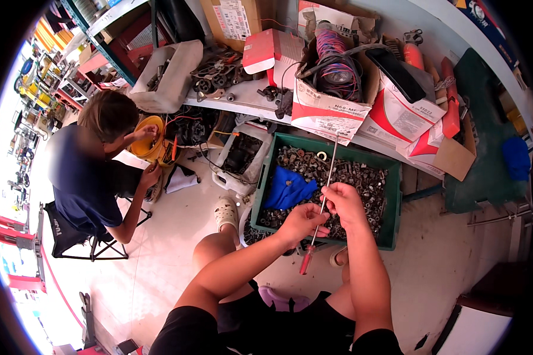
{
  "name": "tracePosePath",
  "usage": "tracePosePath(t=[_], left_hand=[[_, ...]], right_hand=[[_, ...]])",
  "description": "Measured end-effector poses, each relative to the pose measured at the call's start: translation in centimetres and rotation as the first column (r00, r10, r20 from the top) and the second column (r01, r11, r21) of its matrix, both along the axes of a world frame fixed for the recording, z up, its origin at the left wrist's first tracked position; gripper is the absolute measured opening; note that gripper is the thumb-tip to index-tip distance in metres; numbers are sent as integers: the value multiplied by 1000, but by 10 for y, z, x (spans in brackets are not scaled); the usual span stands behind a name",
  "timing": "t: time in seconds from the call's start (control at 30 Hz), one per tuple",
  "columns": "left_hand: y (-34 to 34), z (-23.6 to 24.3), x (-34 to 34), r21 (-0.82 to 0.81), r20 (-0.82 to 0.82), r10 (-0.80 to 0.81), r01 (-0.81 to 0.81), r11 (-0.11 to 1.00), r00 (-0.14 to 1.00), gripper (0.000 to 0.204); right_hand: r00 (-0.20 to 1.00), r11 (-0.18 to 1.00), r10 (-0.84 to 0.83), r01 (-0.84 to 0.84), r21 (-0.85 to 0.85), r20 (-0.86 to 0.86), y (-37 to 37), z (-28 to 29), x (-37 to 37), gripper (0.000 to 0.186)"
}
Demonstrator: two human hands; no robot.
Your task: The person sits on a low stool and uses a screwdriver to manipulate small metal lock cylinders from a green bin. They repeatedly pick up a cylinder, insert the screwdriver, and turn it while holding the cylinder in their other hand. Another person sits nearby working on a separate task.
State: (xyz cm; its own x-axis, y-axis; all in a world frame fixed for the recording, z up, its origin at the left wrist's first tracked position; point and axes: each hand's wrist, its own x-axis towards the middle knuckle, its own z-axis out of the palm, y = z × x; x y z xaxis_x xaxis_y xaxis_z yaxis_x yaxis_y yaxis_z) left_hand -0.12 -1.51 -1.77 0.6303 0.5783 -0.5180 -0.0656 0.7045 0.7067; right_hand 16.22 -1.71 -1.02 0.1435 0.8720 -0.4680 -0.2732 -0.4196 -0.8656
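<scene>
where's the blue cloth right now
In the head view the blue cloth lies in the left part of the green crate, on the metal nuts, just up and left of the person's left hand.

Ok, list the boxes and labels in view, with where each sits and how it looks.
Open white-and-red carton: on the shelf above the green crate, holding a wire spool.
White-and-red box: right of that carton, tilted.
Brown cardboard box with a white label: top centre, upright.
Red-and-white flat box: on the shelf, below the brown one.
</scene>
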Motion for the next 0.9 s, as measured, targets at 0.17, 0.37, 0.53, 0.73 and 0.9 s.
tracePosePath(t=[0.17,0.37,0.53,0.73,0.9], left_hand=[[-5,-3,6,-24,-28,56,-57,998,998,16],[-3,-3,2,-2,-50,-5,5,1000,999,18],[-2,-8,0,9,-51,-54,54,998,997,27],[-1,-6,2,-29,-71,-64,62,998,995,24],[-3,2,8,-36,-54,54,-56,998,997,16]], right_hand=[[995,997,-76,77,-17,69,2,1,-5,23],[998,1000,-13,14,-13,64,0,7,-5,20],[996,997,76,-77,-11,-50,-2,11,3,25],[994,994,105,-105,23,8,-5,-1,8,20],[991,999,-35,30,38,130,-1,-10,-3,20]])
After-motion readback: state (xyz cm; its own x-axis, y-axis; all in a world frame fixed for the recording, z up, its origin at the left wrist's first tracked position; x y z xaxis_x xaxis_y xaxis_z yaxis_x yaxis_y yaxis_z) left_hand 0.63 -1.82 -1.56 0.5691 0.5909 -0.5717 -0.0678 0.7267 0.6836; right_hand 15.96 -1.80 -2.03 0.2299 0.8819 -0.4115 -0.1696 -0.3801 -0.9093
